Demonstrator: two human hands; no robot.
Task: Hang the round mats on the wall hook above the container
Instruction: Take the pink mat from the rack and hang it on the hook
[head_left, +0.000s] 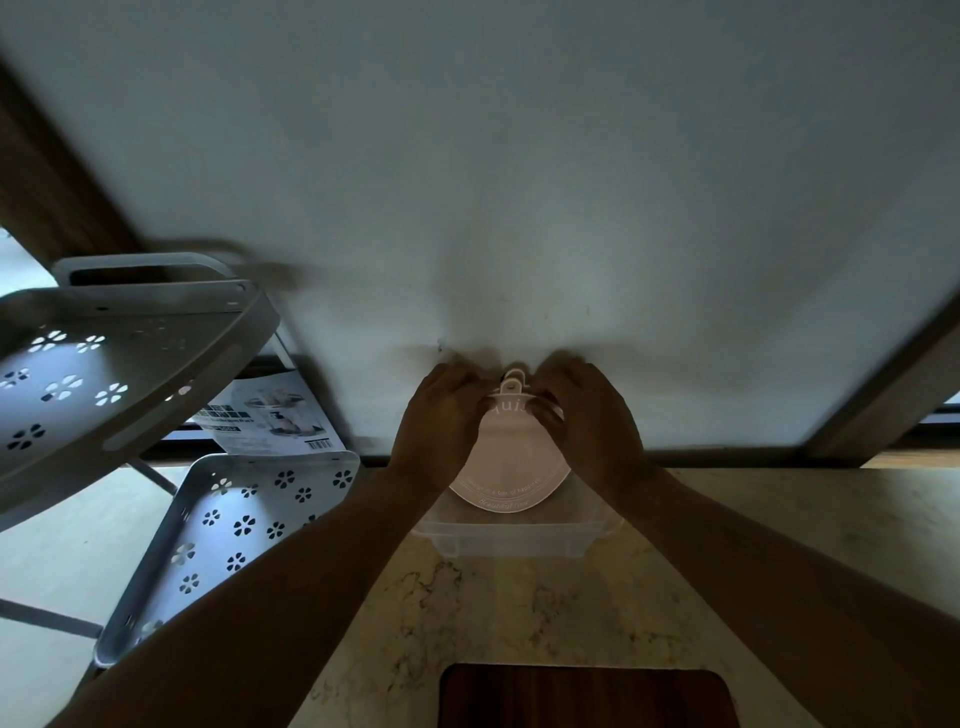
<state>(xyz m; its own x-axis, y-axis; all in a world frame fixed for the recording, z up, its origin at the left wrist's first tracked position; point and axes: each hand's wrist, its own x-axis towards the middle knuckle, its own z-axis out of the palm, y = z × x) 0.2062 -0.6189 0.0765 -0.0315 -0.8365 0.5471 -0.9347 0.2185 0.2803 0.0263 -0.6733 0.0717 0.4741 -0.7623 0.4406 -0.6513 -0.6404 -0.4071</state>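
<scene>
A pale pink round mat (506, 467) with white lettering hangs flat against the white wall, its top loop (513, 383) at the wall hook. My left hand (439, 421) pinches the mat's upper left edge. My right hand (584, 415) grips the upper right edge. Both hands sit close on either side of the loop. Directly below the mat stands a clear plastic container (506, 540) on the marble counter (519, 613). The hook itself is mostly hidden behind the loop. Whether more than one mat hangs there I cannot tell.
A grey metal rack with flower-shaped cutouts (104, 374) stands at the left, its lower tray (234, 525) reaching close to my left forearm. A printed leaflet (270, 415) leans behind it. A dark wooden board (587, 696) lies at the counter's near edge.
</scene>
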